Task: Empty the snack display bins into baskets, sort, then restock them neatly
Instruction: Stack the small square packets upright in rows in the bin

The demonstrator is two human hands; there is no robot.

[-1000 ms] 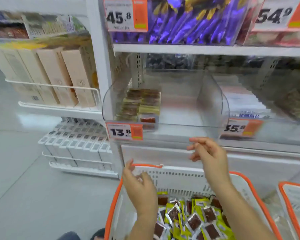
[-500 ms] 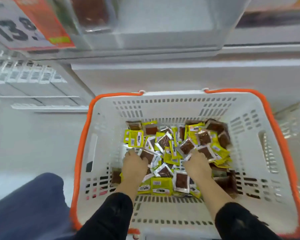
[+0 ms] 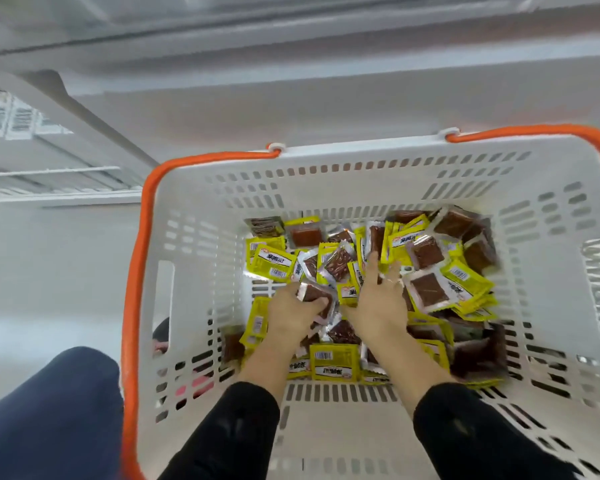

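Two hands in basket (image 3: pixel 201 216) | left hand (image 3: pixel 291 311) fingers grip one packet (image 3: pixel 317 294) for sorting | right hand (image 3: pixel 374 299) fingers spread flat over the packets beyond, raking them apart.

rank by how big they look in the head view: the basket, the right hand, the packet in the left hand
1. basket, by far the largest
2. right hand
3. packet that the left hand grips, smallest, though fingers partly cover it
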